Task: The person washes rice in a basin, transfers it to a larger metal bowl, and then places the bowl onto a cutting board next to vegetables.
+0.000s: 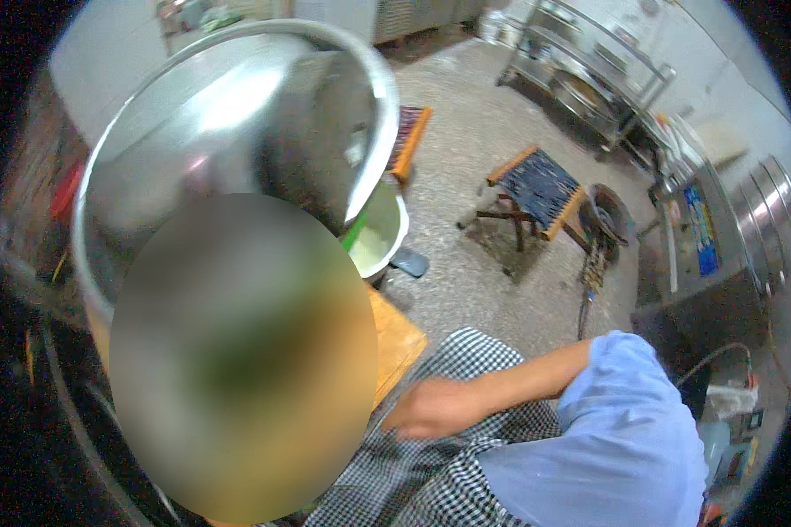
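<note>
My right hand (435, 408), blurred, hangs over the black-and-white checked apron (481, 349), close to the edge of a yellow-brown board (395, 336). Its fingertips are indistinct, so whether it holds anything cannot be told. My left hand is out of view; a large blurred oval covers the lower left and most of the board. Beyond the oval a big shiny metal basin (191, 112) shows its inside. Right of the basin stands a white bucket (395, 224) with pale stuff in it, and a green strip (354, 234) lies at its near left edge.
A stool with a dark woven seat (537, 184) stands on the floor, and another woven seat (409, 141) shows behind the basin. A metal rack (586, 59) holds pots at the back. Stacked metal steamers (764, 211) stand at right. A dark shoe-like object (410, 262) lies beside the bucket.
</note>
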The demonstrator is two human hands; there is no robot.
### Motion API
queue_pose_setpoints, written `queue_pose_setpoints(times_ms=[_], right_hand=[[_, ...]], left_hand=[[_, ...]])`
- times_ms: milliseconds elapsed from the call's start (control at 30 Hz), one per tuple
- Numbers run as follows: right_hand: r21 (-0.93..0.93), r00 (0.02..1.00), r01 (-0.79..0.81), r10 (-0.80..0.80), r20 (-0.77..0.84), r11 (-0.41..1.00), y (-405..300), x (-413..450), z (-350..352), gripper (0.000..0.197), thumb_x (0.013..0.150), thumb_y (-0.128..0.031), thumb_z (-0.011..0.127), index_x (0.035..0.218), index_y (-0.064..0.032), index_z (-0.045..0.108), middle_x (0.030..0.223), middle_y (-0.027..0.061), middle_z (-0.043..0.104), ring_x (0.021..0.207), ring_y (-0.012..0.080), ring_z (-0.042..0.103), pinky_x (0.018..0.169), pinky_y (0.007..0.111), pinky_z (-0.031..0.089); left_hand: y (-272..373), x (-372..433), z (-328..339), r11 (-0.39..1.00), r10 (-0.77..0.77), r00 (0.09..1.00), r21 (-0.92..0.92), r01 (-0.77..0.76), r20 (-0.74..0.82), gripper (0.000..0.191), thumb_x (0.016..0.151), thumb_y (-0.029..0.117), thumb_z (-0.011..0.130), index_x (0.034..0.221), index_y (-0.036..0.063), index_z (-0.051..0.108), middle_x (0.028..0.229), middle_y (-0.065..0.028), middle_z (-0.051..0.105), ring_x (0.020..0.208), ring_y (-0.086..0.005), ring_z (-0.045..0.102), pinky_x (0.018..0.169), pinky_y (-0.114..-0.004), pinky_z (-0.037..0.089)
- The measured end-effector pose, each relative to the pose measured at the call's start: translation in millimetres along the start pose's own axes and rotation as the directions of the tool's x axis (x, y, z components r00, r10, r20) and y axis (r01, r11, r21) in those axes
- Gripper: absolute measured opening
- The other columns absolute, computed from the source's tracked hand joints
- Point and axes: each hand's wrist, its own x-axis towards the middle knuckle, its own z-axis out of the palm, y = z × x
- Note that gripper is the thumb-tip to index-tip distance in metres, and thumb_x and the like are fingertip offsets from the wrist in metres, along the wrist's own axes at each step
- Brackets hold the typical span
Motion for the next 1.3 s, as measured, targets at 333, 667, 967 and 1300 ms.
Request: queue_pose_setpoints(times_ms=[333, 667, 967, 1300], right_hand=[[0.223, 0.684, -0.621, 0.659, -0.313, 0.751, 78, -139, -13, 0.033, 0.078, -0.026, 0.039, 0.094, -0.0014, 0.055, 0.095, 0.0163, 0.055, 0.086, 0.0317, 0.053, 0.076, 0.038, 0.042], [0.173, 0.64, -0.74, 0.76, -0.113, 0.65, 45, -159, -46, 0.029, 0.078, -0.025, 0.04, 0.089, -0.0051, 0.058, 0.085, 0.0185, 0.057, 0.076, 0.0346, 0.054, 0.067, 0.04, 0.044], [-0.452, 0.582, -0.682, 0.801, 0.14, 0.575, 8, -156, -44, 0.027, 0.082, -0.023, 0.037, 0.096, -0.0079, 0.053, 0.081, 0.0182, 0.057, 0.072, 0.0343, 0.055, 0.062, 0.042, 0.043], [-0.534, 0.647, -0.254, 0.552, 0.526, 0.807, -41, -91, -54, 0.032, 0.075, -0.022, 0.046, 0.104, -0.0102, 0.051, 0.095, 0.0153, 0.056, 0.088, 0.0311, 0.053, 0.076, 0.039, 0.043]], left_hand=[[37, -4, 80, 0.886, 0.15, 0.955, 0.394, -0.245, 0.257, 0.03, 0.082, 0.024, 0.039, 0.101, 0.003, 0.05, 0.089, -0.017, 0.053, 0.079, -0.0275, 0.053, 0.065, -0.038, 0.042], [88, -94, -5, 0.761, -0.107, 0.975, 0.647, -0.044, 0.192, 0.029, 0.083, 0.023, 0.037, 0.1, 0.0037, 0.05, 0.088, -0.0188, 0.053, 0.077, -0.0292, 0.053, 0.063, -0.04, 0.042], [56, -280, -86, 0.366, -0.523, 0.852, 0.906, 0.21, 0.014, 0.027, 0.083, 0.021, 0.035, 0.101, 0.0061, 0.049, 0.088, -0.0194, 0.053, 0.075, -0.031, 0.053, 0.062, -0.042, 0.041], [44, -473, -75, 0.469, -0.644, 0.343, 0.002, 0.883, -0.684, 0.023, 0.08, 0.019, 0.044, 0.096, 0.0032, 0.046, 0.081, -0.0153, 0.052, 0.069, -0.0289, 0.05, 0.066, -0.041, 0.042]])
